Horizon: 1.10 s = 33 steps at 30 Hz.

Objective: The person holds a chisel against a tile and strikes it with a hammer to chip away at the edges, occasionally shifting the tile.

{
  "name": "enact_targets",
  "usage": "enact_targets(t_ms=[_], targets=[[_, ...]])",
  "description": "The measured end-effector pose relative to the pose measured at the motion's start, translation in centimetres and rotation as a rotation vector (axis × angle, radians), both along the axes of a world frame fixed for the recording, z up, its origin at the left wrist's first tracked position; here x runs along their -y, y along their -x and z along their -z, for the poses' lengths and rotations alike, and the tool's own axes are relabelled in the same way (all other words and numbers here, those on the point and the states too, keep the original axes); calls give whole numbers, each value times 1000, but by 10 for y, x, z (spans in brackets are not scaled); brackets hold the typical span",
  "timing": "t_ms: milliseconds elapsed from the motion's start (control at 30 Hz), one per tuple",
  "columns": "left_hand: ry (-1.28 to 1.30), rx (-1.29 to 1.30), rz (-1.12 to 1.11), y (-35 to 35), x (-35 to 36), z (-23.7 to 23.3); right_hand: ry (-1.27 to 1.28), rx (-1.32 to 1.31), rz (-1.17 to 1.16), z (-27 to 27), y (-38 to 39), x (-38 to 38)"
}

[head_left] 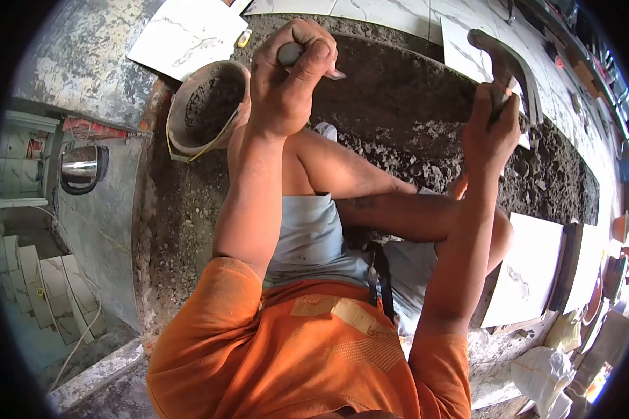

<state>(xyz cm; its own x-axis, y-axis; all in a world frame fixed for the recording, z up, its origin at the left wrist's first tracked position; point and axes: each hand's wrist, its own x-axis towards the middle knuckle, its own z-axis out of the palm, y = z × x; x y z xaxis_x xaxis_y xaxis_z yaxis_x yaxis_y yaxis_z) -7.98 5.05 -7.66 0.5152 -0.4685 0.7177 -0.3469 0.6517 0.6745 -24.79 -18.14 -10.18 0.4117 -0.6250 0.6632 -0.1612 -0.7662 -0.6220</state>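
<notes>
My left hand (286,77) is raised and closed around a grey metal chisel (291,53) whose tip pokes out to the right of my fist. My right hand (491,129) grips the handle of a hammer (511,64) with its dark head lifted above the hand. Both hands hover over a bed of dark rough mortar (398,112) with broken rubble (426,157) lying on it. I am crouched, my bare knees and grey shorts below the arms, orange sleeves nearest the camera.
A worn bucket (206,105) holding dark mortar stands left of my left arm. White marble-look tiles (189,31) lie beyond the mortar, and another tile (528,269) leans by my right knee. A stairwell (42,293) drops away at left. A white bag (545,370) lies at lower right.
</notes>
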Motion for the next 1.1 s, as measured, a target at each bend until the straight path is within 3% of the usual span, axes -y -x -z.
enact_targets(t_ms=[67, 133, 200, 233, 267, 333, 533, 667, 733, 800, 867, 1000, 1067, 1100], targets=[[-96, 243, -74, -8, 1, -6, 23, 62, -26, 1, -6, 4], [-117, 231, -163, -10, 6, -15, -6, 3, 7, 1, -10, 9], [-338, 89, -269, -13, 3, -19, -6, 4, 5, 3, -18, 16], [-215, 293, -190, -23, 6, -13, 14, -7, 0, 3, -21, 20], [-227, 291, -189, -19, -2, -9, 36, -15, -2, 3, -24, 24], [-466, 101, -411, -3, -30, -5, 4, -62, 14, 4, -28, 31], [-672, -38, -633, 18, -124, 21, 77, -88, 5, 7, -41, 49], [-470, -113, -530, 29, -131, 5, 82, -102, 6, 7, -46, 54], [124, -250, -379, 31, -101, -9, 94, -80, -1, 8, -46, 54], [156, -91, -368, 25, -82, -18, 99, -64, -4, 7, -45, 52], [152, 90, -529, 17, -52, -21, 74, -114, 45, 6, -41, 49], [216, -160, -217, -20, 2, -21, 18, -130, 26, 2, -33, 40], [143, -81, -308, -40, 37, -10, 21, -156, 48, 1, -34, 37], [-75, -106, -358, -34, 38, -27, 58, -99, 29, 1, -36, 35]])
